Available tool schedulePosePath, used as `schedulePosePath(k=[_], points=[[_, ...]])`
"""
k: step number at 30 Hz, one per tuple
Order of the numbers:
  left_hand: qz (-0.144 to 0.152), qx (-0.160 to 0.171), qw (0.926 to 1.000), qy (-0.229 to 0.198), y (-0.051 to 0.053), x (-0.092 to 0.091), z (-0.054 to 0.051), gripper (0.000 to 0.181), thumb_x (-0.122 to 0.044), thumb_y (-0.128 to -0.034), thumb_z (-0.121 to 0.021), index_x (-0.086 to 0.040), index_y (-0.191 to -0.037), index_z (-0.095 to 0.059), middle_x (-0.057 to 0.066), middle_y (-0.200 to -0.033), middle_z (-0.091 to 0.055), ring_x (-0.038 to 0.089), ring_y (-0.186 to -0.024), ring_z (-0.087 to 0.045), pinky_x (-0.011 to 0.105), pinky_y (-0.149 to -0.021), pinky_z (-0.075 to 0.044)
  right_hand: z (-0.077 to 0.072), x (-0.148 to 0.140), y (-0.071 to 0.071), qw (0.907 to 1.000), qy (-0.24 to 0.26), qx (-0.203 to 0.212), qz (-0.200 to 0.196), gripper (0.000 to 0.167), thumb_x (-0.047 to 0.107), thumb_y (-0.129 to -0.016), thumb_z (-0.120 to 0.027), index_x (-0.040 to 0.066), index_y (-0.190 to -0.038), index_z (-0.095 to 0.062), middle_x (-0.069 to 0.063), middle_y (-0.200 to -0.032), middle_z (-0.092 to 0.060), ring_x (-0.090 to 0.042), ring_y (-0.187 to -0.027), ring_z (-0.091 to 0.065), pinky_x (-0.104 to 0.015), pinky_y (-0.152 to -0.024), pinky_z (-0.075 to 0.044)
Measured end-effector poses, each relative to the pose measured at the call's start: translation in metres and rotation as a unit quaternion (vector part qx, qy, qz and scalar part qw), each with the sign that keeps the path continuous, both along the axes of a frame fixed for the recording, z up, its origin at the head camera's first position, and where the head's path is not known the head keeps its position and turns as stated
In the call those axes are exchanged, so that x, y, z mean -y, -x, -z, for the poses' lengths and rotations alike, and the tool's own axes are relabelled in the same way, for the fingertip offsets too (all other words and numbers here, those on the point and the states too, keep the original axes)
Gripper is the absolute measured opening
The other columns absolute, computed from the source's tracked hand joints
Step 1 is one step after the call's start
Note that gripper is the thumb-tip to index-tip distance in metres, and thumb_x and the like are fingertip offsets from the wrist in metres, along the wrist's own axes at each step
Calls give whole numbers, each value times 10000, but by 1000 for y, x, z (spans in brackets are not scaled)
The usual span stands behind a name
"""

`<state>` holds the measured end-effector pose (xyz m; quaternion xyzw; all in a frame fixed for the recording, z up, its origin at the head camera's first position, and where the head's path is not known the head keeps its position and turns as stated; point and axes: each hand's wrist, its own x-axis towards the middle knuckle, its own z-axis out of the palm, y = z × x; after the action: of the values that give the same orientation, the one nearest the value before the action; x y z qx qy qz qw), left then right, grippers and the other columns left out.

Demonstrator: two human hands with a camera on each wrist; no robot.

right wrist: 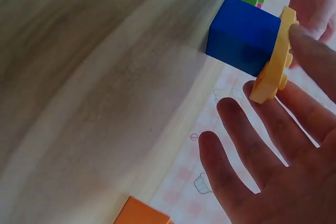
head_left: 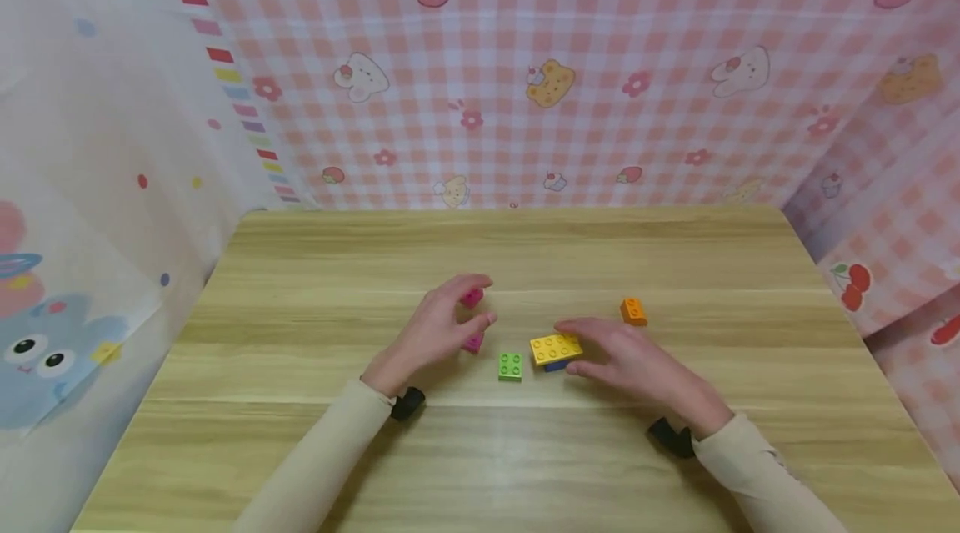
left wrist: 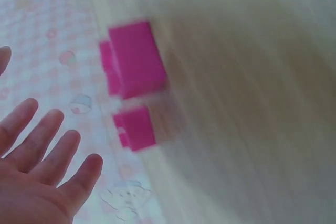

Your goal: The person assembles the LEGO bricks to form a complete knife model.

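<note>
A yellow plate [head_left: 548,349] with studs lies on top of a blue brick [head_left: 556,366]. The right hand [head_left: 636,359] is at its right end, thumb and fingers apart with the tips beside the yellow plate [right wrist: 270,74]; whether they touch it is unclear. The blue brick [right wrist: 244,35] shows beneath it in the right wrist view. The left hand [head_left: 429,334] hovers with fingers spread over two pink bricks, partly hiding them in the head view. In the left wrist view the larger pink brick [left wrist: 137,59] and the smaller pink brick [left wrist: 137,128] stand apart from the fingers.
Between the hands a green brick [head_left: 510,367] sits on the wooden table [head_left: 480,466]. An orange brick [head_left: 633,312] lies behind the right hand. A pink checked cloth [head_left: 495,141] hangs along the table's far edge.
</note>
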<state>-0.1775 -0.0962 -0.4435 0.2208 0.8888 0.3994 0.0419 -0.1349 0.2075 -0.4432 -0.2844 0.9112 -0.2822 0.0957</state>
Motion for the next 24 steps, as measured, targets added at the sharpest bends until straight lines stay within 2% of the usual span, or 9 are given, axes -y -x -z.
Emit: schedulePosePath(k=[2, 5, 14, 20, 24], points=[[-91, 1, 9999, 130, 6, 3, 2, 579, -277, -970, -744, -48, -1464, -547, 133, -1457, -576, 308, -1323, -556, 483, -1144, -424, 1, 1, 0, 10000, -37, -46, 25, 522, 231, -960, -765, 80, -1431, -602, -106, -1440, -611, -326, -1330, -565, -547, -1100, -455], [-201, 22, 9993, 316, 13, 5, 5, 592, -290, -974, -740, -47, -1473, -533, 131, -1501, -539, 307, -1384, -505, 477, -1170, -393, 3, 2, -1, 9999, -85, -90, 75, 497, 213, -959, -764, 84, -1415, -614, -108, -1424, -621, -325, -1317, -575, -545, -1094, -462], [-421, 168, 9966, 684, 33, 5, 14, 599, -250, -945, -780, 13, -1432, -552, 184, -1395, -583, 319, -1250, -579, 449, -1091, -476, 6, 6, -3, 9994, -46, -296, 158, 416, 144, -947, -770, 73, -1341, -657, -99, -1328, -673, -296, -1228, -629, -522, -1043, -509], [-542, 350, 9937, 921, 39, 3, 16, 663, -267, -908, -820, 9, -1443, -543, 180, -1385, -583, 326, -1249, -570, 454, -1099, -460, 6, 8, -2, 9993, -55, -326, 199, 420, 147, -939, -779, 76, -1335, -658, -93, -1316, -678, -273, -1209, -640, -503, -1032, -521], [-671, 376, 9913, 1070, 41, 3, 18, 643, -238, -892, -828, 14, -1416, -555, 175, -1343, -586, 319, -1215, -572, 457, -1089, -460, 5, 9, -1, 9993, -95, -303, 197, 425, 151, -943, -775, 78, -1343, -651, -94, -1323, -673, -272, -1212, -637, -503, -1032, -521]])
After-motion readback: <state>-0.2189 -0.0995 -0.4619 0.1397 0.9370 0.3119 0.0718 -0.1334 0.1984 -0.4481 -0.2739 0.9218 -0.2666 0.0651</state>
